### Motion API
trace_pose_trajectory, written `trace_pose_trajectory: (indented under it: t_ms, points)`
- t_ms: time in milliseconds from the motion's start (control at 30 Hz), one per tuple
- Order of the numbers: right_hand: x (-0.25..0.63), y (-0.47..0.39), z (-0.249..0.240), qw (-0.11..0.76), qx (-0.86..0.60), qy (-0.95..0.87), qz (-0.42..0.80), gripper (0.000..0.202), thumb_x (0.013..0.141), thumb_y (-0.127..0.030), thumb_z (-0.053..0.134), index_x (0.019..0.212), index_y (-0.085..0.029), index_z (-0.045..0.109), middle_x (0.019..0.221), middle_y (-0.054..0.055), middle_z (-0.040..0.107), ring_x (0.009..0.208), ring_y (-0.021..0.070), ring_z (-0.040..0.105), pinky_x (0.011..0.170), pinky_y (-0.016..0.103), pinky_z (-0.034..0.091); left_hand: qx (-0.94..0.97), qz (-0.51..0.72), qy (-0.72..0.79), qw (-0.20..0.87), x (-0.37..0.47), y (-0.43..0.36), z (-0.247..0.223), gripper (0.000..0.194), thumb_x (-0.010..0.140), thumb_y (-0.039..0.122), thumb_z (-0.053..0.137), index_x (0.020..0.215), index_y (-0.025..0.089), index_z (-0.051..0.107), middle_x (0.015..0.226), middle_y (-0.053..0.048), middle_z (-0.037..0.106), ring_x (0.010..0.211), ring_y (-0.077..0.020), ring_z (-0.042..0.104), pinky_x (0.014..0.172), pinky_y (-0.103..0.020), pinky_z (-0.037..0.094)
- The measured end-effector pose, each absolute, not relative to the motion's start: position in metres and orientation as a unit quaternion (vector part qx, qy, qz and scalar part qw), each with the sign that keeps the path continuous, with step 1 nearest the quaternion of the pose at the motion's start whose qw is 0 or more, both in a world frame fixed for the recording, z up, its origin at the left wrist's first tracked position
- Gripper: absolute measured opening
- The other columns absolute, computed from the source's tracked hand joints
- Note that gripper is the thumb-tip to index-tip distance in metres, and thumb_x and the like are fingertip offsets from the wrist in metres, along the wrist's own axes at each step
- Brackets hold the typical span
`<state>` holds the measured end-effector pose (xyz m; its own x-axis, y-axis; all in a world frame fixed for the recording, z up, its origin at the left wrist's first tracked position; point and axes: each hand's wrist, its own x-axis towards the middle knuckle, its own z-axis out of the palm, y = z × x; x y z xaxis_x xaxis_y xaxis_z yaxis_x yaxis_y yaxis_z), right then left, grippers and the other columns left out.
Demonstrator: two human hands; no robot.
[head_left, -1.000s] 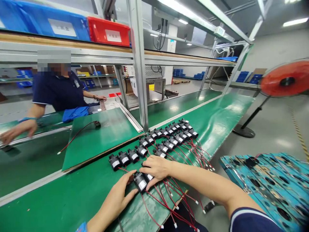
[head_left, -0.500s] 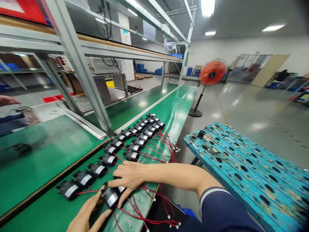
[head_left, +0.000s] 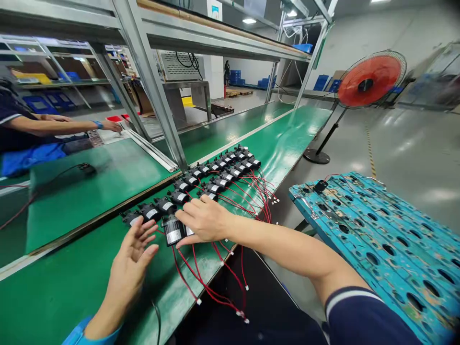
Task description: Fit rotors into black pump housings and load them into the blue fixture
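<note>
My left hand (head_left: 131,256) is off the motors, fingers spread and holding nothing, just left of a black motor (head_left: 173,235) with a pale label. My right hand (head_left: 204,218) is bent over a second labelled motor (head_left: 189,230) beside it, fingers curled around its top; the hand hides most of this motor. Beyond both hands, similar black motors (head_left: 226,177) lie in two rows on the green bench (head_left: 283,139). Red wires (head_left: 201,280) with small white plugs run from them toward the bench's near right edge, some hanging over it.
A turquoise board with round holes (head_left: 381,235) stands to the right, a black motor (head_left: 319,186) on its corner. Behind it is a red floor fan (head_left: 370,81). A metal frame post (head_left: 154,91) rises at the bench's left. Another person's arm (head_left: 61,125) reaches in at far left.
My left hand has come away from the near motor and opened. My right hand stays at the motor beside it. The camera view has shifted left and downward.
</note>
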<state>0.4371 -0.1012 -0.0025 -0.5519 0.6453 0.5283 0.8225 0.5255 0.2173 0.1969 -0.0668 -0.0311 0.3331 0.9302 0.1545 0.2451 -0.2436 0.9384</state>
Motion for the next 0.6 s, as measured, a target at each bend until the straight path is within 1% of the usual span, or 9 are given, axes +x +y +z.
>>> trace_pose_trajectory:
  t_ms: [67,133,233,300,333,400,433,500,600]
  points:
    - [0.441,-0.118,0.018,0.232,-0.463,-0.825,-0.228,0.074,0.094,-0.077,0.027,0.114,-0.011,0.056,0.097,0.009,0.057,0.088,0.0245,0.05,0.071,0.037,0.032,0.642,0.404,0.387,0.524,0.217,-0.087,-0.019,0.097,0.072,0.073,0.069,0.151,0.028,0.036,0.15,-0.011,0.049,0.137,-0.0348,0.047,0.113,-0.047,0.044]
    - [0.447,-0.136,0.038,0.253,-0.495,-0.802,-0.219,0.076,0.093,-0.077,0.027,0.116,-0.011,0.055,0.099,0.01,0.056,0.092,0.0254,0.05,0.074,0.037,0.033,0.629,0.36,0.333,0.603,0.244,-0.108,-0.009,0.096,0.066,0.075,0.072,0.143,0.023,0.049,0.142,-0.012,0.057,0.132,-0.0376,0.051,0.109,-0.047,0.048]
    - [0.457,-0.162,0.059,0.266,-0.543,-0.771,-0.199,0.076,0.093,-0.078,0.026,0.117,-0.011,0.056,0.103,0.01,0.056,0.096,0.0249,0.051,0.079,0.037,0.035,0.599,0.282,0.292,0.69,0.286,-0.139,0.007,0.073,0.071,0.062,0.077,0.128,0.018,0.062,0.119,-0.011,0.07,0.115,-0.0345,0.063,0.101,-0.046,0.054]
    - [0.467,-0.176,0.066,0.277,-0.574,-0.748,-0.187,0.077,0.092,-0.079,0.028,0.116,-0.012,0.058,0.102,0.009,0.057,0.095,0.024,0.053,0.082,0.037,0.037,0.567,0.238,0.294,0.731,0.31,-0.157,0.017,0.057,0.075,0.054,0.078,0.117,0.018,0.066,0.106,-0.009,0.073,0.095,-0.0271,0.069,0.092,-0.043,0.057]
    - [0.474,-0.182,0.067,0.288,-0.586,-0.735,-0.182,0.078,0.091,-0.08,0.03,0.115,-0.012,0.059,0.101,0.009,0.057,0.096,0.0238,0.053,0.084,0.037,0.038,0.556,0.214,0.294,0.747,0.32,-0.164,0.021,0.05,0.075,0.053,0.078,0.111,0.018,0.068,0.099,-0.007,0.073,0.081,-0.0216,0.068,0.085,-0.04,0.059]
    - [0.49,-0.191,0.068,0.322,-0.606,-0.707,-0.169,0.077,0.088,-0.081,0.037,0.115,-0.012,0.06,0.102,0.01,0.059,0.098,0.024,0.054,0.087,0.037,0.04,0.552,0.174,0.288,0.763,0.333,-0.174,0.027,0.043,0.077,0.052,0.078,0.103,0.017,0.07,0.079,-0.001,0.066,0.054,-0.0098,0.054,0.066,-0.031,0.057]
    - [0.5,-0.194,0.068,0.345,-0.614,-0.692,-0.161,0.076,0.086,-0.08,0.043,0.116,-0.012,0.06,0.103,0.01,0.059,0.1,0.024,0.055,0.089,0.037,0.041,0.56,0.161,0.287,0.76,0.337,-0.176,0.029,0.044,0.078,0.052,0.076,0.103,0.017,0.07,0.071,0.003,0.06,0.047,-0.0063,0.044,0.056,-0.026,0.053]
    - [0.524,-0.198,0.067,0.391,-0.627,-0.66,-0.135,0.072,0.083,-0.077,0.053,0.116,-0.013,0.061,0.104,0.01,0.059,0.1,0.0234,0.056,0.092,0.037,0.043,0.594,0.141,0.294,0.736,0.34,-0.173,0.031,0.049,0.082,0.055,0.072,0.114,0.018,0.068,0.061,0.007,0.045,0.044,-0.0046,0.031,0.045,-0.02,0.039]
    - [0.563,-0.193,0.063,0.45,-0.642,-0.616,-0.083,0.066,0.083,-0.072,0.06,0.116,-0.016,0.063,0.105,0.008,0.058,0.099,0.0212,0.058,0.093,0.036,0.046,0.683,0.08,0.3,0.661,0.337,-0.155,0.032,0.059,0.088,0.058,0.064,0.13,0.016,0.062,0.054,0.008,0.034,0.047,-0.0081,0.033,0.045,-0.021,0.029]
